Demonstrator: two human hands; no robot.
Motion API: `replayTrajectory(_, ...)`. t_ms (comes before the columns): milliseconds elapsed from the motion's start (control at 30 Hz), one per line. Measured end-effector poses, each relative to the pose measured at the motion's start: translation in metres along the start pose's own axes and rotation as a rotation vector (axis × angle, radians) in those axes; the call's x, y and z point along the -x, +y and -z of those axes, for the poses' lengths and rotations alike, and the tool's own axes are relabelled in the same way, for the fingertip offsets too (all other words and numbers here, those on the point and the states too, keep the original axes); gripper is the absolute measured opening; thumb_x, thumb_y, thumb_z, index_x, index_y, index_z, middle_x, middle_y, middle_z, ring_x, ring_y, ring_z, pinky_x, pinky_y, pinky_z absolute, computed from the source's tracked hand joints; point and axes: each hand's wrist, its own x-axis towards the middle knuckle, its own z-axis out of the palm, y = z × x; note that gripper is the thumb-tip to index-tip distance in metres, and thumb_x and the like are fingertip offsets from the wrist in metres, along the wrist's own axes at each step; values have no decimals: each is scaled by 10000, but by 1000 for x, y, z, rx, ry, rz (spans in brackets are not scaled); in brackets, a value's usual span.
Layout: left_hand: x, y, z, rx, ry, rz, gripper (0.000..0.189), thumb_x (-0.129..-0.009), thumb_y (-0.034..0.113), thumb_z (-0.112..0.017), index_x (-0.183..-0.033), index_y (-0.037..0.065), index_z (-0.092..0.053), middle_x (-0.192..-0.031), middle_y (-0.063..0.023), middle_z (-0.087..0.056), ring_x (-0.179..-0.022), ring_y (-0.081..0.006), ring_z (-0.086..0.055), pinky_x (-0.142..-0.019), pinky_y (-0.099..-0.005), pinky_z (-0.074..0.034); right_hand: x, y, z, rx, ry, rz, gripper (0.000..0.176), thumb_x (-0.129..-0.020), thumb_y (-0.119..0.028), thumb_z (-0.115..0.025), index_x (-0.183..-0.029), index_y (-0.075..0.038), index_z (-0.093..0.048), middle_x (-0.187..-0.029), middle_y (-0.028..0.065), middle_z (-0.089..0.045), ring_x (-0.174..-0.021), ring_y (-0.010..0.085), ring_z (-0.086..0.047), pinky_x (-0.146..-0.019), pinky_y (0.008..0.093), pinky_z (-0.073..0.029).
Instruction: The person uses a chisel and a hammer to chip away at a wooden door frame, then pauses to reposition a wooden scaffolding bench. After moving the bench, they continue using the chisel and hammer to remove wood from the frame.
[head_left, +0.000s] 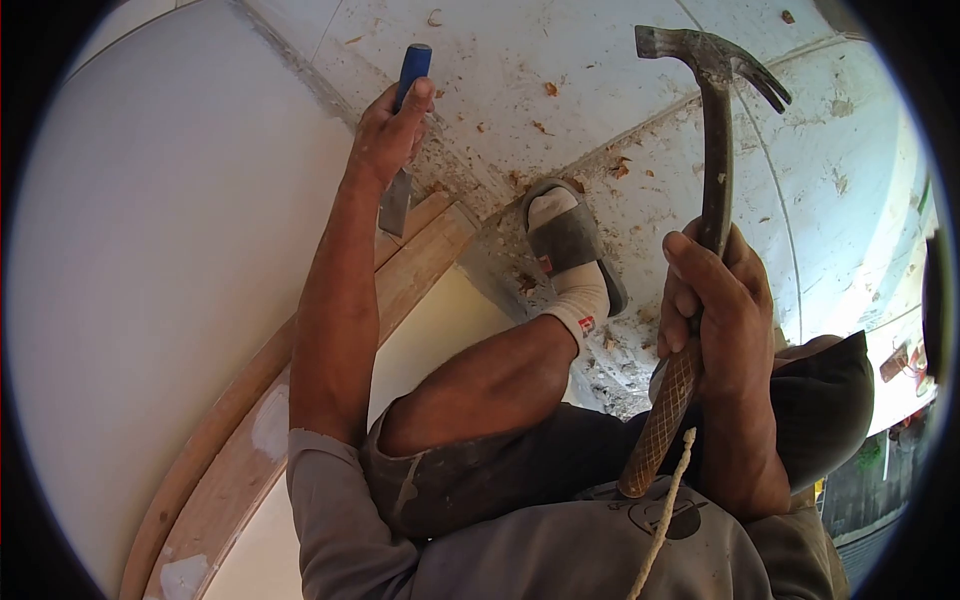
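My left hand (392, 132) is closed round the blue handle of a chisel (395, 208), thumb lying along the handle near its butt. The flat metal blade points back toward my body, its tip overlapping the wooden trim (420, 255) in this view. In my right hand (722, 310) is a claw hammer (716, 165), gripped around the middle of its shaft. Its head is raised at the upper right, with the claw turned to the right. The patterned grip end of the hammer reaches down toward my shirt.
A smooth pale wall (180, 220) rises along the left, bordered by the trim. My sandalled foot (570, 240) rests on a light floor (600, 110) strewn with dust, chips and dry leaves. A cord (662, 520) hangs before my shirt.
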Motion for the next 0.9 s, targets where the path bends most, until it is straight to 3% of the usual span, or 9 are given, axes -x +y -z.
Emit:
replayTrajectory(100, -3, -3, 3, -16, 21, 16, 560, -860, 660, -543, -888, 101, -522, -591, 68, -377, -441, -19, -318, -403, -201, -286, -1, 0, 2, 32, -13, 4, 180, -877, -192, -612, -905, -49, -507, -567, -16, -404, -378, 80, -396, -354, 225, -345)
replayTrajectory(167, -2, -3, 7, 23, 20, -3, 569, -853, 671, -543, -883, 104, -521, -589, 72, -367, -440, -17, -306, -396, -201, -277, -1, -1, 1, 11, -4, 6, 206, -869, -185, -610, -864, -4, -514, -584, 18, -475, -382, 108, -447, -358, 233, -344)
replayTrajectory(900, -1, -3, 4, -36, 24, 1, 548, -876, 650, -528, -901, 103, -540, -579, 77, -365, -435, -21, -298, -393, -209, -269, 0, 0, -1, 25, -4, -10, 206, -873, -183, -610, -894, -3, -511, -578, 22, -465, -382, 117, -453, -352, 237, -349)
